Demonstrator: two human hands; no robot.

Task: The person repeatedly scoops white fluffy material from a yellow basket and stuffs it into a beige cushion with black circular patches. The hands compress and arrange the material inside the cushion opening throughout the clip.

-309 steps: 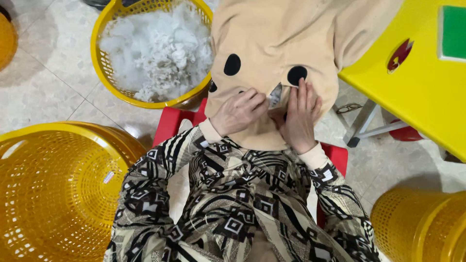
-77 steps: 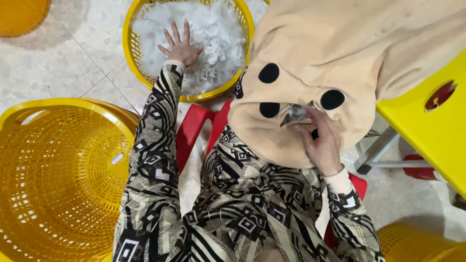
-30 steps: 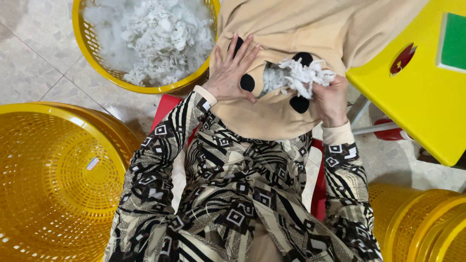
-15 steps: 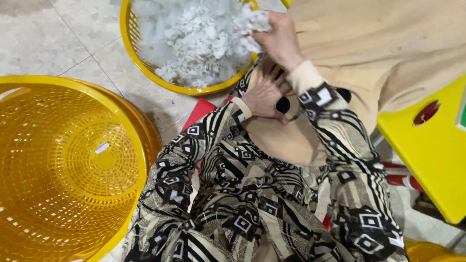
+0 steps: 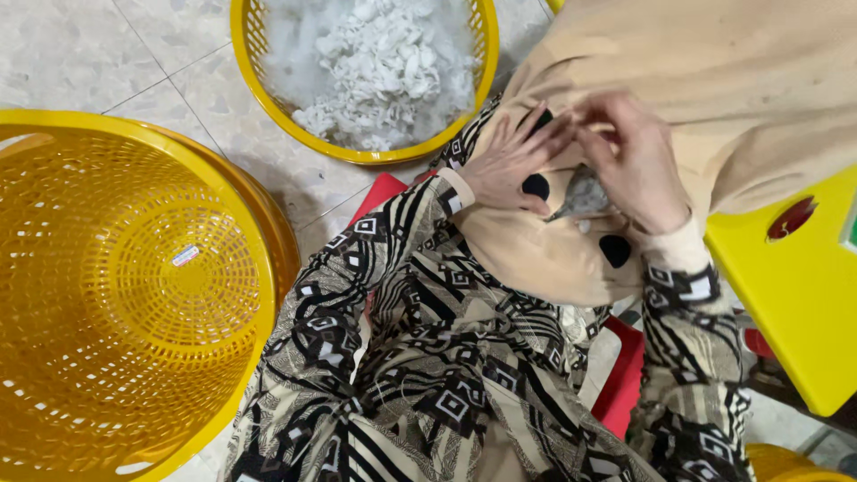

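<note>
Fingers (image 5: pixel 616 134) of the right hand (image 5: pixel 638 165) bent and pinched together on a tuft of white stuffing (image 5: pixel 582 192) at a small opening in the tan plush cover (image 5: pixel 714 89), right of centre, upper half of frame. Left hand (image 5: pixel 509 161) spread flat, fingers apart, pressing the cover beside a black round patch (image 5: pixel 536 186), touching no stuffing. Cover draped over the lap and up to the upper right corner, two more black patches showing near the hands. Likely trouble: tuft slipping out of the opening if the pinch loosens, or fabric sliding off the lap if the flat hand lifts; opening mostly hidden by the fingers, so cannot tell how wide. Further out: yellow basket of white stuffing (image 5: pixel 366 62) at top centre, on the tiled floor (image 5: pixel 98 45); large empty yellow basket (image 5: pixel 125 295) at left; red stool (image 5: pixel 625 375) under the patterned sleeves; yellow table (image 5: pixel 794 295) crowding the right elbow at the right edge.
</note>
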